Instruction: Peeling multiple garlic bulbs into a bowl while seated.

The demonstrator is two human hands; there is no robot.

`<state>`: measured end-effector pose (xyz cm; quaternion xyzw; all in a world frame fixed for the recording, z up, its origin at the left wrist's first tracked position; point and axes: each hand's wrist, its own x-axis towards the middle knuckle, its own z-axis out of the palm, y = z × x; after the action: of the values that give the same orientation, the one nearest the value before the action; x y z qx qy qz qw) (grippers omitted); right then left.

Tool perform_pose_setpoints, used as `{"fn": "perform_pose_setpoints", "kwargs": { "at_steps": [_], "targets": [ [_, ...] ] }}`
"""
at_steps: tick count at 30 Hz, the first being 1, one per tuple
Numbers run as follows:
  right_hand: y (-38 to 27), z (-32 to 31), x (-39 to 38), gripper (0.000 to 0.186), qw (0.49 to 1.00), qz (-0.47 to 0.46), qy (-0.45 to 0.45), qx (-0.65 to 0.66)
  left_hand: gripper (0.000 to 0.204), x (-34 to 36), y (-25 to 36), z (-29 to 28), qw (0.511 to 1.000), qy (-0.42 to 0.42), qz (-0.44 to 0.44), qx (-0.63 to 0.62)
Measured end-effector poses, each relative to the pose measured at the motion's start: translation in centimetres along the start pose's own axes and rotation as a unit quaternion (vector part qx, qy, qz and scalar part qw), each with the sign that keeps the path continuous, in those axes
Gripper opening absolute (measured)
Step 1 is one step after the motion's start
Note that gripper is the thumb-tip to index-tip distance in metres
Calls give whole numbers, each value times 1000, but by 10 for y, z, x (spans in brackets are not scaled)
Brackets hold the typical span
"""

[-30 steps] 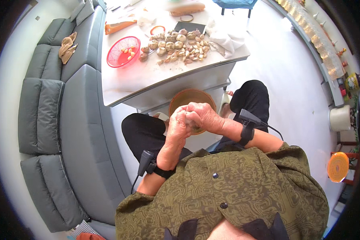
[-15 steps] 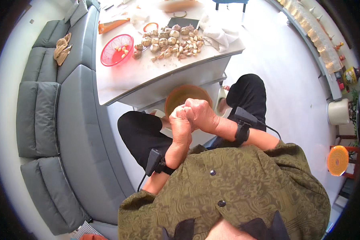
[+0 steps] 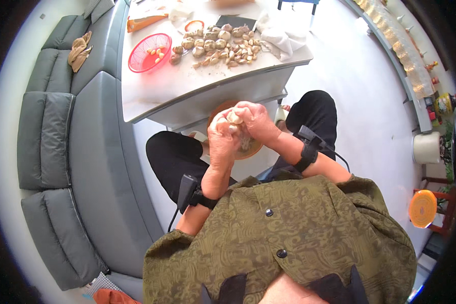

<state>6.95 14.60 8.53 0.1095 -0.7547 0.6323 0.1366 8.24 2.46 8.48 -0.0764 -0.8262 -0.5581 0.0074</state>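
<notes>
Head view: left fingers and right fingers curl closely around pale, rounded garlic.

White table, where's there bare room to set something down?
Near-left corner of the table, between the red basket and the front edge; a narrower strip runs between the garlic and that edge. Crowded: from the basket across the garlic to the white cloth.

I see a pale worktop across the upper part of the frame. Garlic bulbs crowd its middle, with loose cloves toward the front edge. Left of them I make out a red mesh basket; behind, an orange ring and a dark flat panel; at right, a crumpled white cloth.
</notes>
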Motion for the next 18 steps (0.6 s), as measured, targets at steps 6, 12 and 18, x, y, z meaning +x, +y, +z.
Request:
{"fn": "perform_pose_setpoints", "kwargs": {
  "at_steps": [6, 12, 18],
  "targets": [
    [-7, -7, -9, 20, 939, 250, -69, 227, 41, -6, 2, -12, 851, -82, -158, -494],
    [-9, -6, -9, 20, 965, 207, -50, 153, 31, -3, 9, -21, 880, -149, -134, -431],
    [-15, -8, -8, 23, 974, 187, -77, 107, 23, -3, 6, -19, 897, -102, -115, -415]
  ]
}}
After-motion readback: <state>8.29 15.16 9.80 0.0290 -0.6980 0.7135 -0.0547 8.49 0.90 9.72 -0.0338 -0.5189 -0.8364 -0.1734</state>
